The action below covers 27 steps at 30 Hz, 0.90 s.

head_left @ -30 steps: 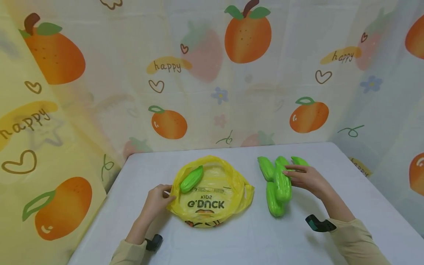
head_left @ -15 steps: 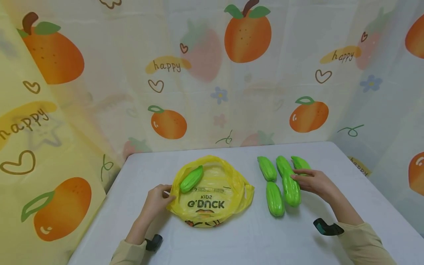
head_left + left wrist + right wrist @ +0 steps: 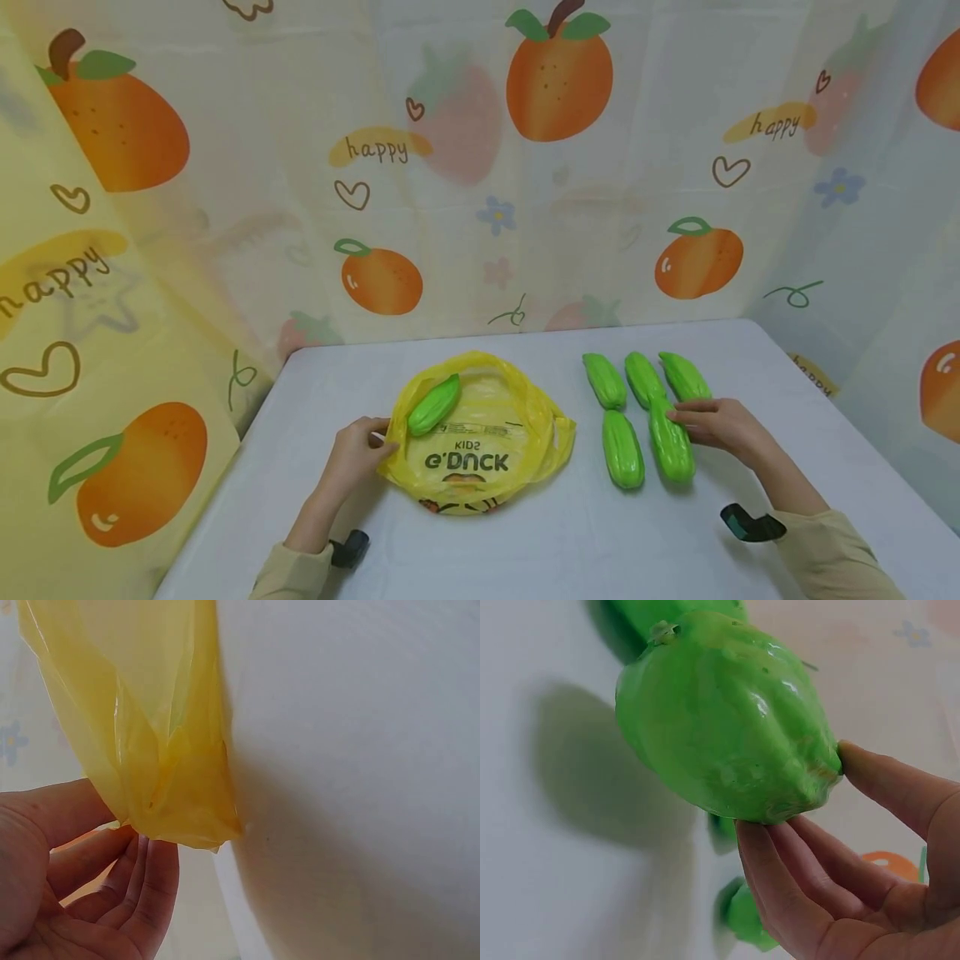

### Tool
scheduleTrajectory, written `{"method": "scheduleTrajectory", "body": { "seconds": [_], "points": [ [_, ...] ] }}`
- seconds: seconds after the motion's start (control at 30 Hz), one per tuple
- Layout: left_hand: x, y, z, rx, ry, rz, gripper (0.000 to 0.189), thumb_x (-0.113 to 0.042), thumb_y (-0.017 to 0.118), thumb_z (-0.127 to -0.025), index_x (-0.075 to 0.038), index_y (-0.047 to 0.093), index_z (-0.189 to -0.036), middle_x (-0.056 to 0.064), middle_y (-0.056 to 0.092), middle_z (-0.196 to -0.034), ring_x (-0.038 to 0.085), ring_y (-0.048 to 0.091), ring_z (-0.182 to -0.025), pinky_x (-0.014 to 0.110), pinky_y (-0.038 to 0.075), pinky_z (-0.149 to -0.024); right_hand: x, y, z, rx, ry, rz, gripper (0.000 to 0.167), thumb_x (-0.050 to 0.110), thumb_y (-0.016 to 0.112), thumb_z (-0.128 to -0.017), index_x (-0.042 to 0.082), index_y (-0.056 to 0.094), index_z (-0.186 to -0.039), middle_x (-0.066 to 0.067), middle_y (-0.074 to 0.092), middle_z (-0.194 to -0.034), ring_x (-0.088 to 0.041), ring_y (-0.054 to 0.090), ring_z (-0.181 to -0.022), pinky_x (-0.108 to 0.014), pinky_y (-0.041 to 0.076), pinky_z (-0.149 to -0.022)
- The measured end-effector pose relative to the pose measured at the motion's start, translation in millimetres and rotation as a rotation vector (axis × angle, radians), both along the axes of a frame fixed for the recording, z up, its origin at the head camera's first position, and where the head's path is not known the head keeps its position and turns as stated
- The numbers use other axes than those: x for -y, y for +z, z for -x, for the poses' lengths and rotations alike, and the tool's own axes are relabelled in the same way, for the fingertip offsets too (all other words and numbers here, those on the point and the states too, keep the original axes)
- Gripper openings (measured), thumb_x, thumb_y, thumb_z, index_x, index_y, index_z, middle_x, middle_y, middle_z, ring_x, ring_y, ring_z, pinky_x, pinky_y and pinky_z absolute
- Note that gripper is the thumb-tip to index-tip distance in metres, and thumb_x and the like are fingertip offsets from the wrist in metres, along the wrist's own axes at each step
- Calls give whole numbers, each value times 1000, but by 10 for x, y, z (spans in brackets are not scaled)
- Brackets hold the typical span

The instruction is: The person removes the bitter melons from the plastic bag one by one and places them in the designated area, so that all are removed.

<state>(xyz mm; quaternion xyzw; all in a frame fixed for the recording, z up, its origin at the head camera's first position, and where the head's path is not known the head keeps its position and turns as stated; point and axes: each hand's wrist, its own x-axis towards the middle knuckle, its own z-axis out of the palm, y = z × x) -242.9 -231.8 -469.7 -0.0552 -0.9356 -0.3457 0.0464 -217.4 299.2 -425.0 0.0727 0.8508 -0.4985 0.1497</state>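
Note:
At the left edge of the yellow plastic bag [image 3: 480, 408], my left hand [image 3: 362, 450] pinches the rim; the left wrist view shows the thin film [image 3: 172, 772] between thumb and fingers. One green papaya [image 3: 433, 406] lies in the bag's mouth. My right hand [image 3: 723, 429] holds a shiny, ridged green papaya [image 3: 671, 446] with fingertips and thumb at one end. Up close in the right wrist view, that papaya [image 3: 720, 720] has a small stem stub, and its shadow falls on the table. Whether it touches the table, I cannot tell.
More green papayas lie around the held one: a front one [image 3: 622, 450], a back left one [image 3: 604, 380], a back middle one [image 3: 643, 379] and a back right one [image 3: 684, 377]. A white-covered table [image 3: 495, 558] stands against a fruit-patterned curtain [image 3: 562, 208].
My right hand has moved the held papaya right and slightly toward me, off the front papaya and to its right. My left hand and the bag have stayed put.

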Motion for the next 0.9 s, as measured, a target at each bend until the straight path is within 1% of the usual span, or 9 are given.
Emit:
{"method": "scheduleTrajectory", "body": {
  "seconds": [0.13, 0.27, 0.43, 0.77, 0.9],
  "points": [
    [-5, 12, 0, -2, -1, 7, 37, -10, 74, -79, -1, 67, -113, 12, 67, -102, 19, 63, -81, 23, 53, -60, -32, -59, -15, 17, 8, -26, 74, 41, 65, -88, -15, 44, -132, -35, 40, -137, -17, 64, -101, -33, 54, -86],
    [-12, 32, -9, -3, -4, 5, 36, -9, 74, -78, 0, 67, -113, 12, 67, -102, 19, 63, -81, 25, 53, -61, -49, -104, -25, 21, 20, -58, 74, 42, 64, -88, -15, 46, -131, -35, 39, -138, -25, 62, -107, -36, 54, -87],
    [-19, 48, -20, -3, -8, -3, 36, -9, 74, -79, 0, 67, -113, 12, 67, -102, 19, 63, -80, 24, 53, -60, -56, -136, -22, 26, 24, -74, 75, 43, 64, -88, -16, 45, -131, -36, 38, -138, -34, 59, -112, -37, 53, -88],
    [-38, 76, -35, -2, -8, -2, 36, -8, 74, -79, 1, 67, -113, 13, 66, -102, 19, 63, -80, 24, 53, -59, -64, -177, 19, 42, 32, -81, 72, 43, 61, -90, -15, 45, -131, -35, 38, -139, -41, 52, -119, -37, 53, -89],
    [-43, 77, -29, -5, -11, -4, 36, -8, 74, -78, 1, 67, -112, 13, 67, -101, 19, 64, -80, 24, 53, -60, -56, -182, 17, 44, 31, -71, 72, 42, 60, -91, -15, 45, -131, -35, 39, -138, -41, 53, -118, -37, 53, -89]
  ]
}}
